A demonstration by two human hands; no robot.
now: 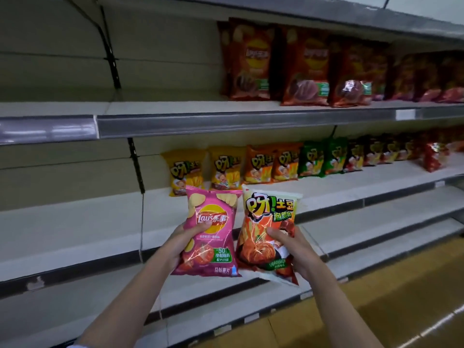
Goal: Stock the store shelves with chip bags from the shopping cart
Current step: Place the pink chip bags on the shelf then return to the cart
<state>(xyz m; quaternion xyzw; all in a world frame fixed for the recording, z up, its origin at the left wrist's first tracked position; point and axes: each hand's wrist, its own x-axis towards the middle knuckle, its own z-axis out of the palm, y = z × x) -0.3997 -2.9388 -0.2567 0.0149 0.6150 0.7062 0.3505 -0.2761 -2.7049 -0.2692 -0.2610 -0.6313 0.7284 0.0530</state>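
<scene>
i've got my left hand (184,238) gripping the pink bag (212,232) and my right hand (295,247) gripping the orange bag (266,237), both upright, with the middle shelf (100,222) just beyond my fingers (275,233).

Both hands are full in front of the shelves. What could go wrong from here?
1. The pink bag and the orange-and-white bag differ, so shelving both together would likely mix products.
2. Each hand's grip, left hand and right hand, squeezes a bag's middle; chips might get crushed.
</scene>
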